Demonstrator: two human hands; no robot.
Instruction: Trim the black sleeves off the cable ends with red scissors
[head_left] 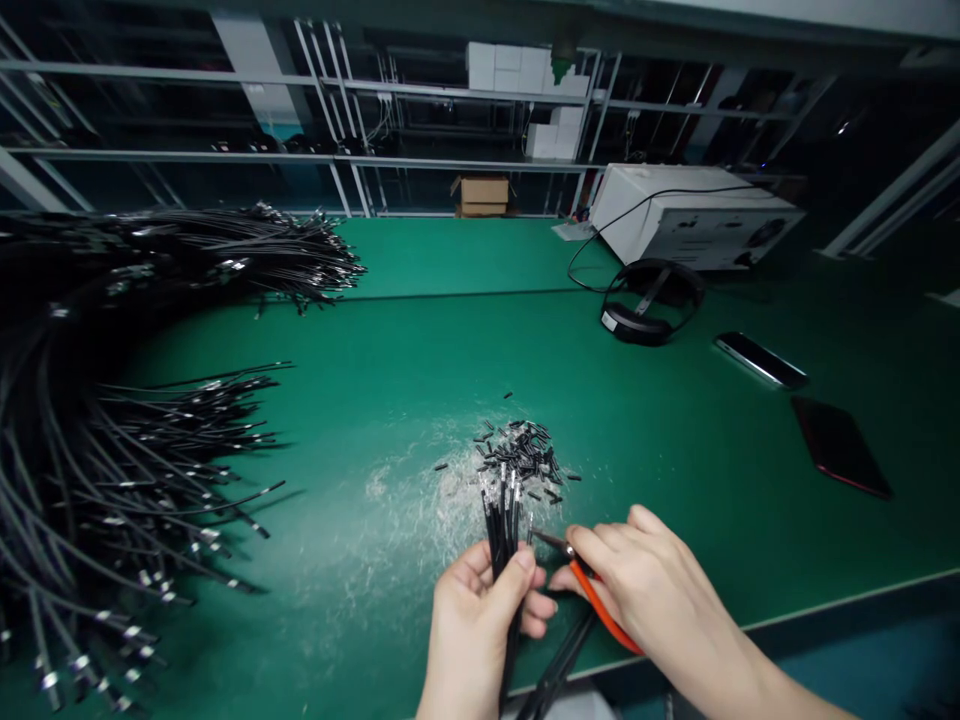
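My left hand point(484, 610) is closed round a bundle of black cables point(501, 520), whose ends point up and away and show bright strands at the tips. In my right hand point(645, 575) is a pair of pliers or cutters with orange handles point(600, 605). The tool's narrow metal jaws point(547, 538) reach to one cable end at the bundle's right side; whether they touch it I cannot tell. Just beyond the bundle lies a heap of short black sheath pieces point(525, 452), with pale fine strands point(454, 495) scattered around it on the green table point(360, 400).
Large bundles of black cables point(172, 430) cover the left side. Toward the back right stand a white metal box point(690, 215) with a cord and a black headset point(649, 305). A phone point(761, 360) and a dark flat device point(840, 445) lie right. Shelves hold white boxes point(517, 70).
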